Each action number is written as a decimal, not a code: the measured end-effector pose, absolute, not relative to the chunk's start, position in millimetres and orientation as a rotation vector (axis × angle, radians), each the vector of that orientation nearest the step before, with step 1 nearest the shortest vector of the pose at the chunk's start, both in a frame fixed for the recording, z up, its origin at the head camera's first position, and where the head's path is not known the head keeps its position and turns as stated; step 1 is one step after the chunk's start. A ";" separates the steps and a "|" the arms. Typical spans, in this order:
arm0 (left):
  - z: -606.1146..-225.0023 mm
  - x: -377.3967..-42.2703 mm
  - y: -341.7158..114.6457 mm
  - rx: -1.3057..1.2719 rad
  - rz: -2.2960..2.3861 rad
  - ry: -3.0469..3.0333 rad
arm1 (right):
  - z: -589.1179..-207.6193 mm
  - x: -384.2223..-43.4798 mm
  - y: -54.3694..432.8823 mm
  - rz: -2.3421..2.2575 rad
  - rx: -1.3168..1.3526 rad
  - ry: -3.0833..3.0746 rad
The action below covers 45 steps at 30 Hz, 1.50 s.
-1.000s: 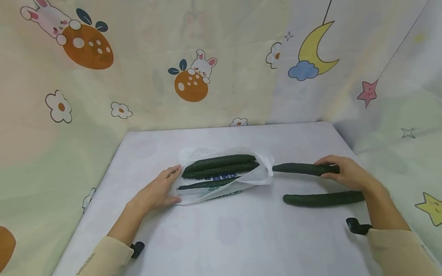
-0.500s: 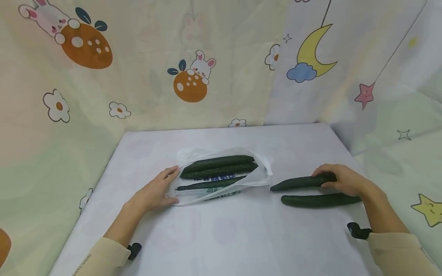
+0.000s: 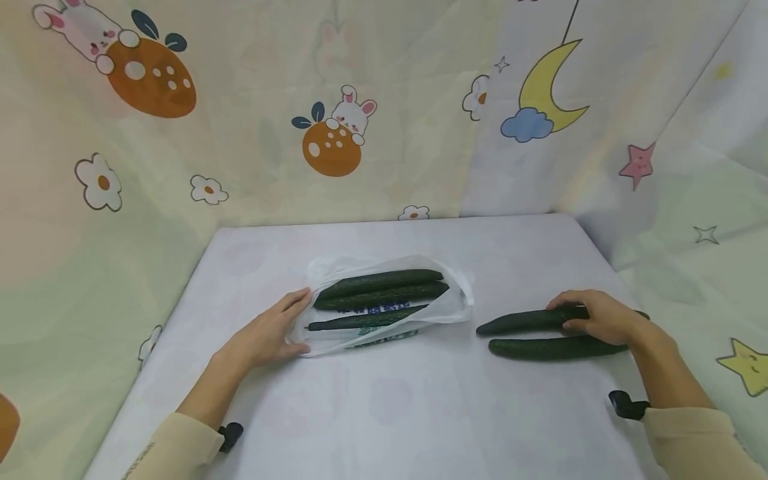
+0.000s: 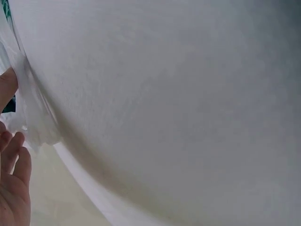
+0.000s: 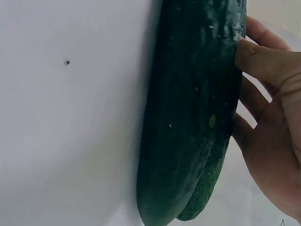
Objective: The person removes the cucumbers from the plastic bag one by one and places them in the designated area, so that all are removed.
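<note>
A thin white plastic bag with blue and green print lies on its side, its mouth toward the right. Three dark green cucumbers show inside it. At the bag's left end, my left hand holds the plastic, thumb near me and fingers on the far side. To the right of the bag, two more cucumbers lie side by side. My right hand grips the far cucumber toward its right end, thumb on the near side. The near cucumber fills much of the right wrist view and partly hides the far one.
The table has a white cloth. A printed fabric backdrop rises behind and along both sides. Small dark camera mounts stick out at both wrists, below beige sleeves.
My right hand has brought the far cucumber away from the bag's mouth toward me, down beside the near cucumber. The left hand and the bag have hardly moved.
</note>
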State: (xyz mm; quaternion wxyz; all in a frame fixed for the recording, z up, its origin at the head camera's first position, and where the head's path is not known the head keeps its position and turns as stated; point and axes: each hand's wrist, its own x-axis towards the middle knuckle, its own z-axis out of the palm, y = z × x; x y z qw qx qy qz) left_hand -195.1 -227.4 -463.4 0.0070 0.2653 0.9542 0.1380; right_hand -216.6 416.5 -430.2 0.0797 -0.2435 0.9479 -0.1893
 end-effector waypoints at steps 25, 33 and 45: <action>-460.2 -192.8 -226.4 0.905 0.477 3.027 | -430.8 -219.5 392.3 -0.827 -0.604 2.946; -460.9 -193.6 -225.8 1.042 0.417 3.107 | -423.5 -224.2 365.1 -0.825 -0.709 3.065; -460.7 -193.8 -220.5 0.986 0.487 3.066 | -394.3 -235.5 321.1 -0.835 -0.969 3.090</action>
